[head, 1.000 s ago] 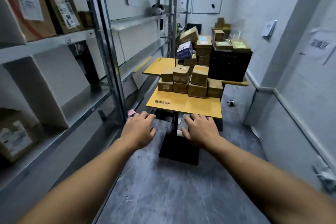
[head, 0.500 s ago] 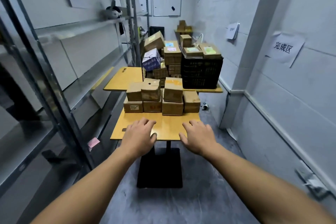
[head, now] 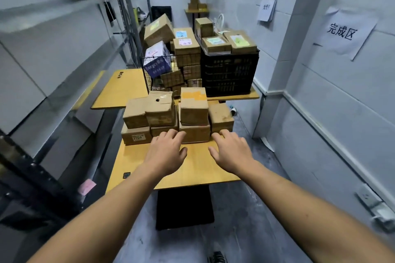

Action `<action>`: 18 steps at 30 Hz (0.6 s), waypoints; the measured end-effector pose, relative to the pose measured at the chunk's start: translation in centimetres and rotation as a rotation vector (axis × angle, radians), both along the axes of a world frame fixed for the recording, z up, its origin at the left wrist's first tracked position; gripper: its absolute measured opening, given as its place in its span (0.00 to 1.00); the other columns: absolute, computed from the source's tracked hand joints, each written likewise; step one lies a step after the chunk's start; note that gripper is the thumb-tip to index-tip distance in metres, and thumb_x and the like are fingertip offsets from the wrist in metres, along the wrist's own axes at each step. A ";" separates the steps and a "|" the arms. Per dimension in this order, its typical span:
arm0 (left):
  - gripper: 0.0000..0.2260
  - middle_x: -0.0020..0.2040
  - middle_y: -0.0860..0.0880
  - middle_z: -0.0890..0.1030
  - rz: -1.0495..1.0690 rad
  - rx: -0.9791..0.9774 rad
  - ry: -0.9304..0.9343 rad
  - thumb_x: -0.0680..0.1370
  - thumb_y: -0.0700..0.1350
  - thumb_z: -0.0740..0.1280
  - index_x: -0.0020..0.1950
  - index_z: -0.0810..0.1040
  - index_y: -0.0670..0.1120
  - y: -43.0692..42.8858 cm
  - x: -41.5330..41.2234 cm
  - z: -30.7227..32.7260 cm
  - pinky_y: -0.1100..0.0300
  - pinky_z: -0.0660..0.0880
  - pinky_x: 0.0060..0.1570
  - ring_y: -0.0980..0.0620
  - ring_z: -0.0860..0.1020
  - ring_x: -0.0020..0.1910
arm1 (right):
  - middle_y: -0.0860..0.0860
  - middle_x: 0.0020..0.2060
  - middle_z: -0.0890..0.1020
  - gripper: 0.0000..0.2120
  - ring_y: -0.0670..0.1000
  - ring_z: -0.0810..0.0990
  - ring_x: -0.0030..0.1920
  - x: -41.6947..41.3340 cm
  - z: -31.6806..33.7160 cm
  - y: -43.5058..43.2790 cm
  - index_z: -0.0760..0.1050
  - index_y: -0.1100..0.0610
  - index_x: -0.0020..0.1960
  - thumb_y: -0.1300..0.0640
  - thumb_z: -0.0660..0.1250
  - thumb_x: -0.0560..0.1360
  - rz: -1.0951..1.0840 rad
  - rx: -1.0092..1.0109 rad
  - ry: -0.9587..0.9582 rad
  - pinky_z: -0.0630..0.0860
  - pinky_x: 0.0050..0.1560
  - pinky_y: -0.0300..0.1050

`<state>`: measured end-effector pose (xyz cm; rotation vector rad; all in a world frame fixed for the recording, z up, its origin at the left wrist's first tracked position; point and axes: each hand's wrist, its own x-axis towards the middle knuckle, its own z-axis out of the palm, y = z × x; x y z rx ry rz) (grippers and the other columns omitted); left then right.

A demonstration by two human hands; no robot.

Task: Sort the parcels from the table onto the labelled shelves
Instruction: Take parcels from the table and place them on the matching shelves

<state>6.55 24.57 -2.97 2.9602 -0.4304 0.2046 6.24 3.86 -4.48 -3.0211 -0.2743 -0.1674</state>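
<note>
Since a second ago the view has swung off the shelves (head: 53, 34) at 9 o'clock and closed on the bench (head: 192, 168), so both hands now reach over its near edge: the left hand (head: 165, 151) and right hand (head: 232, 151) each show a loose grip, fingers apart, clamped on nothing, fingertips just short of the parcels (head: 177, 117) stacked two layers high at 12 o'clock. I judge a fresh pick is starting. The bench top is smooth yellow wood; beyond it stands a black crate (head: 229, 74) carrying more boxes, in a narrow grey-walled room with paper signs (head: 342, 32) at 2 o'clock.
</note>
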 end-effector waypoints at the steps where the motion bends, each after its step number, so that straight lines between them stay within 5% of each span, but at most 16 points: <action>1: 0.22 0.68 0.51 0.71 0.005 0.012 -0.009 0.80 0.56 0.59 0.72 0.64 0.53 -0.3 1.5 -0.2 0.50 0.68 0.63 0.47 0.69 0.66 | 0.53 0.63 0.74 0.20 0.58 0.73 0.62 1.7 -0.2 -0.1 0.69 0.51 0.68 0.42 0.57 0.81 -0.001 0.005 -0.002 0.71 0.57 0.55; 18: 0.23 0.73 0.49 0.65 0.270 -0.213 0.192 0.81 0.58 0.57 0.74 0.58 0.57 -3.3 23.0 -4.0 0.49 0.63 0.70 0.47 0.64 0.71 | 0.51 0.66 0.72 0.23 0.54 0.72 0.64 26.8 -4.0 -0.7 0.60 0.42 0.74 0.39 0.56 0.81 0.000 0.346 0.206 0.74 0.62 0.55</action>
